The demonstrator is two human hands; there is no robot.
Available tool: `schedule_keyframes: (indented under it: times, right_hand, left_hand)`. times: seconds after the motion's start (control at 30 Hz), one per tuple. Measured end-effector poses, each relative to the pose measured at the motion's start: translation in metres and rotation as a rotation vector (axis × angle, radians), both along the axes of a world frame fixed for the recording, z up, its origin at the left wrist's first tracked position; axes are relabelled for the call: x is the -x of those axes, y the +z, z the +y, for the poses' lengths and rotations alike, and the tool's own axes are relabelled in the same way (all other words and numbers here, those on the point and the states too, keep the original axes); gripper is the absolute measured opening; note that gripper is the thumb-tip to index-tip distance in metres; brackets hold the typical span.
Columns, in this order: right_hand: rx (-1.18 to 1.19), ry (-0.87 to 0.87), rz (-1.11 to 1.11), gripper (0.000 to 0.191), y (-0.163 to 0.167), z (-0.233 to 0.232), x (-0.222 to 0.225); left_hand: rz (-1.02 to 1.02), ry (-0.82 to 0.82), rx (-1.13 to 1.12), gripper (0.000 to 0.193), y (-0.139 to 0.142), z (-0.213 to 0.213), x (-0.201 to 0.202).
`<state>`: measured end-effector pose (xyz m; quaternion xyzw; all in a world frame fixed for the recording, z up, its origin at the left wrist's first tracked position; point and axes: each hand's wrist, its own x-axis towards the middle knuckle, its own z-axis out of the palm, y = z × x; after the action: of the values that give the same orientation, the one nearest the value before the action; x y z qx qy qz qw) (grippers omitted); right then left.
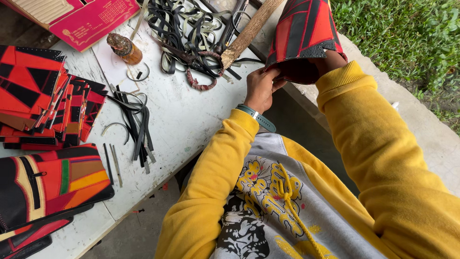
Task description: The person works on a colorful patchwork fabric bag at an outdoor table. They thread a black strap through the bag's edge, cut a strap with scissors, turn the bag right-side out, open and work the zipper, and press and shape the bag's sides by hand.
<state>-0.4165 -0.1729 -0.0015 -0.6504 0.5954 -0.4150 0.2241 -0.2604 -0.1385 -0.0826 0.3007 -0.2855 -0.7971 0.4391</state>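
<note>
A red and black patchwork leather bag piece [303, 29] is held up past the table's right edge. My left hand [261, 86] pinches its lower rim with the fingertips. My right hand is pushed inside the piece and is hidden; only the wrist [330, 61] and yellow sleeve show. A grey-green band sits on my left wrist.
A white worktable [184, 117] carries stacked red-black leather panels [45, 96], a finished patchwork pouch [48, 182], black leather strips [136, 122], a tangle of straps [187, 29], a wooden handle [249, 31], a small brown bottle [125, 48] and a pink box [81, 19]. Grass [407, 33] lies right.
</note>
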Motion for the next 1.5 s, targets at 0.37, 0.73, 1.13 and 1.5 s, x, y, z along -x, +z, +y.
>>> schedule_keyframes:
  times: [0.37, 0.73, 1.13, 1.5]
  right_hand:
    - [-0.057, 0.018, -0.762, 0.023, 0.007, -0.001, -0.004]
    - [-0.054, 0.059, -0.569, 0.025, 0.002, -0.004, 0.0]
    - [-0.19, -0.209, 0.24, 0.027, -0.051, 0.041, 0.048]
    - [-0.331, -0.384, 0.545, 0.028, -0.06, 0.087, 0.055]
  left_hand:
    - [0.035, 0.008, -0.014, 0.015, 0.003, 0.001, 0.002]
    - [0.055, 0.001, -0.024, 0.016, 0.003, 0.0, 0.002]
    - [0.035, 0.009, -0.046, 0.017, 0.003, -0.008, 0.006]
    - [0.048, 0.004, -0.05, 0.016, -0.009, -0.016, 0.005]
